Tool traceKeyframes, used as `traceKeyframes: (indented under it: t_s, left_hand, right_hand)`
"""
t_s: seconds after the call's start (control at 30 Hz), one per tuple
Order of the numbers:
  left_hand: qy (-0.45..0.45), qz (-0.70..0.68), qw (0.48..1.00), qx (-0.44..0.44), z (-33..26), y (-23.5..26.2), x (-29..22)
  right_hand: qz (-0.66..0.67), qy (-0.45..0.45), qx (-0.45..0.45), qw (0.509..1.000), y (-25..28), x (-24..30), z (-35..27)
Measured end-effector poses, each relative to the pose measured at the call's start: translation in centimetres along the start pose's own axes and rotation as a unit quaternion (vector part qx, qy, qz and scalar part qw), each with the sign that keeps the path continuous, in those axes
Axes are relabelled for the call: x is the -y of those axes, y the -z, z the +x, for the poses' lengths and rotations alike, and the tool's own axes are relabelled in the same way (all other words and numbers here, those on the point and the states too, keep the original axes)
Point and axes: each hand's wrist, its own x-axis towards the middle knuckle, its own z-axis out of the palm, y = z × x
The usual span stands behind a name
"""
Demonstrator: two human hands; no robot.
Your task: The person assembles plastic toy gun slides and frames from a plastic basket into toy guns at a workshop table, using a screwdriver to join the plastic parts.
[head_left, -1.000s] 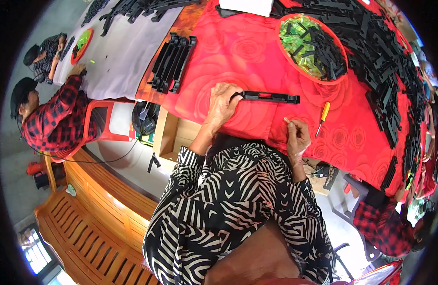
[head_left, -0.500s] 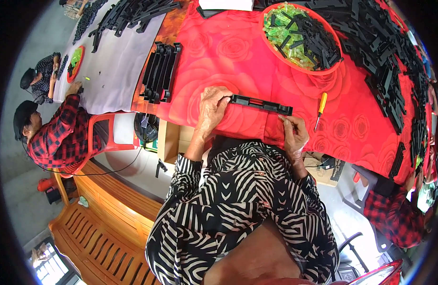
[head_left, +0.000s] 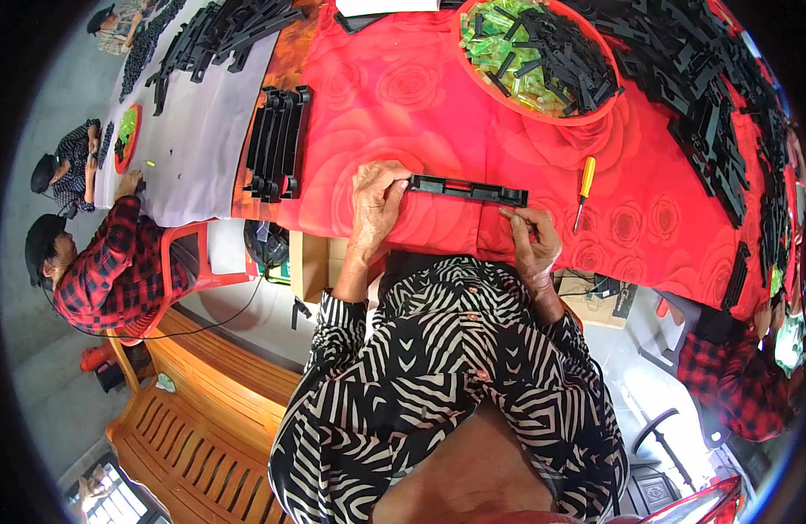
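A long black plastic bracket (head_left: 469, 189) lies level above the red cloth in front of me, with slots along its length. My left hand (head_left: 378, 199) is closed on its left end, thumb and fingers pinching it. My right hand (head_left: 536, 244) is just below the bracket's right end. Its thumb and index finger are drawn together close to the bracket's lower edge; whether a small part is between them is too small to tell. To the right lies a screwdriver (head_left: 586, 182) with a yellow handle.
Several similar black brackets (head_left: 279, 144) stand in a row at left. An orange-rimmed basket (head_left: 543, 117) holds green and black small parts. Black parts (head_left: 704, 131) are heaped at right. Co-workers in checked shirts (head_left: 114, 271) sit to either side; a wooden bench (head_left: 193, 437) is lower left.
The whole view has shifted slightly, so the table things appear a little further left and up. My left hand still holds the bracket, and my right hand stays by its right end.
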Motion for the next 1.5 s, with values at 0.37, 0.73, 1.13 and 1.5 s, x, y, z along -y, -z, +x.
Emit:
traceKeyframes:
  t_s: [0.37, 0.73, 1.13, 1.5]
  left_hand:
    - [-0.01, 0.003, 1.0, -0.011, 0.1, 0.0, -0.1]
    - [0.015, 0.013, 0.999, -0.037, 3.8, 2.2, -1.6]
    - [-0.019, 0.027, 0.987, 0.155, 3.4, 1.2, -3.2]
    - [-0.042, 0.04, 0.99, 0.127, 0.8, -0.5, -3.0]
  right_hand:
    - [0.051, -0.005, 0.014, 0.999, 0.1, 0.6, 0.3]
    - [0.035, -0.002, 0.003, 0.999, 0.1, 0.7, 0.2]
    - [-0.053, 0.124, 0.041, 0.99, -1.2, 4.5, 2.8]
    - [-0.155, 0.21, 0.069, 0.963, -3.9, 4.4, 3.9]
